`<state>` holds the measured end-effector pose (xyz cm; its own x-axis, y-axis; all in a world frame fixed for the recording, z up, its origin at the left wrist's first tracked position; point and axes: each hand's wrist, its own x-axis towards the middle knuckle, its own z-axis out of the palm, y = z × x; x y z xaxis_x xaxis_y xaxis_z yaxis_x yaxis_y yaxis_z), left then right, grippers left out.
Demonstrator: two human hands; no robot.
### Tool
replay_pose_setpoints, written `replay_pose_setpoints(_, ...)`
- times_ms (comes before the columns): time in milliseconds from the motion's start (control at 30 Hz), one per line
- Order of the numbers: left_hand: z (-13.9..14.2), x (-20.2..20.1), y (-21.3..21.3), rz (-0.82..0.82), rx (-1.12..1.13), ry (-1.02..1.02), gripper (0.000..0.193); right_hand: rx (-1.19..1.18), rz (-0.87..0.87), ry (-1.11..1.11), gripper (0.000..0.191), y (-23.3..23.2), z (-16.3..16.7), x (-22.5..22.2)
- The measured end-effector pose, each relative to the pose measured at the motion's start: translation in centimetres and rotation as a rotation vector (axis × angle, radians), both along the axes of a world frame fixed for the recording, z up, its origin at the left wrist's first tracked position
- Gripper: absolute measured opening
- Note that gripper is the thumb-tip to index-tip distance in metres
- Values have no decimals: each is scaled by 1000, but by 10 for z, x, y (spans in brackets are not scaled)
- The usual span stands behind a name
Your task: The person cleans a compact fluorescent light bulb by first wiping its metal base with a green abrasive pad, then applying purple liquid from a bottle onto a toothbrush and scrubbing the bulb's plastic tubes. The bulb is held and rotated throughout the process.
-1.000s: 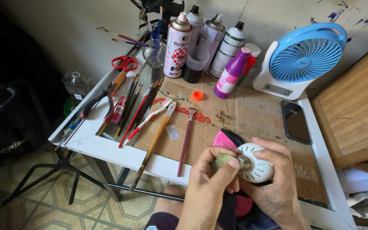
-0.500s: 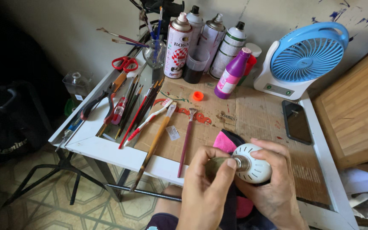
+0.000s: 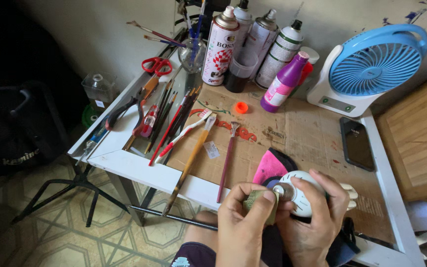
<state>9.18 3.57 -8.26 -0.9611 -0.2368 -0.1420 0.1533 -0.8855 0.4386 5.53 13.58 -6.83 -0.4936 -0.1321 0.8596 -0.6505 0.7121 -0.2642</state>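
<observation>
A small olive-green pad [image 3: 259,201] is pinched between the thumb and fingertips of the left hand [image 3: 240,227], which is closed around it and pressed against a white round object [image 3: 300,198]. That object is cupped from the right by the right hand [image 3: 317,222], fingers curled over its top and side, so both hands are shut on what they hold, at the near edge of the table [image 3: 139,170]. Far to the left of the grip, one pair of red-handled scissors [image 3: 156,65] is seen, with a row of brushes and tools [image 3: 166,116] beside it. Closer, up and left of the hands, one white toothbrush [image 3: 184,134] and two long paintbrushes [image 3: 228,153] lie on the cardboard sheet [image 3: 292,133]. Just above the grip, one pink cloth [image 3: 269,167] is touched by the white object's edge. Well above, four spray cans [image 3: 221,44] stand together with one purple bottle [image 3: 285,81]; one orange cap [image 3: 241,107] lies below them. Up and right of the hands, one blue fan [image 3: 371,66] stands, and one dark phone [image 3: 357,143] lies flat.
</observation>
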Motion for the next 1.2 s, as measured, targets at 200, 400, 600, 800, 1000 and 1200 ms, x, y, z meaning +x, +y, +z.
replay_pose_setpoints(200, 5, 5, 7, 128, -270, -51, 10, -55, -5, 24, 29, 1, -7, 2)
replay_pose_setpoints(400, 9, 11, 5, 170, -377, -65, 9, -71, -7, 69, 45, 3, -6, 3)
replay_pose_setpoints(600, 12, 16, 8, 131, -326, -22, 9, -80, -6, 106, 47, 5, -8, 3)
replay_pose_setpoints(800, 14, 17, 10, 112, -375, -26, 11, -112, 0, 84, 43, 8, -13, 3)
replay_pose_setpoints(1000, 17, 16, 10, 96, -348, -4, 11, -116, 26, 95, 43, 8, -14, 3)
replay_pose_setpoints(1200, 21, 14, 8, 89, -413, -45, 12, -115, 46, 88, 45, 9, -12, 3)
